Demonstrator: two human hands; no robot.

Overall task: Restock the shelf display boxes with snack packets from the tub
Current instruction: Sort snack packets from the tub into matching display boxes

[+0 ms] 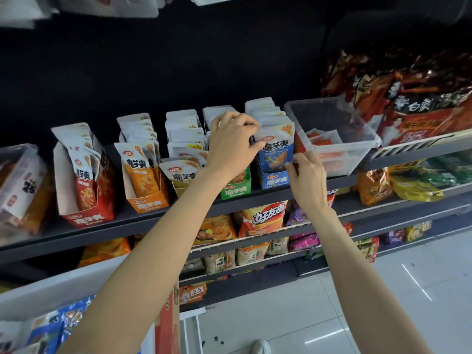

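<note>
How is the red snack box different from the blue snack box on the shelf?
The red box stands far to the left, untouched; the blue box stands beside the clear tub, with both hands at it. The left hand grips the blue box's front packet, and the right hand touches the box's corner. Red packets show red fronts; blue packets show blue. Both are open-fronted cardboard boxes with upright packets.

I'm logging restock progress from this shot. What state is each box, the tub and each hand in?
Blue display box: full, packets upright.
Green display box: stocked, partly hidden by the arm.
Orange display box: stocked, gap behind front packet.
Red display box: stocked.
Clear tub: nearly empty.
Left hand: grip on blue packet.
Right hand: fingers at the packet's lower corner.
</note>
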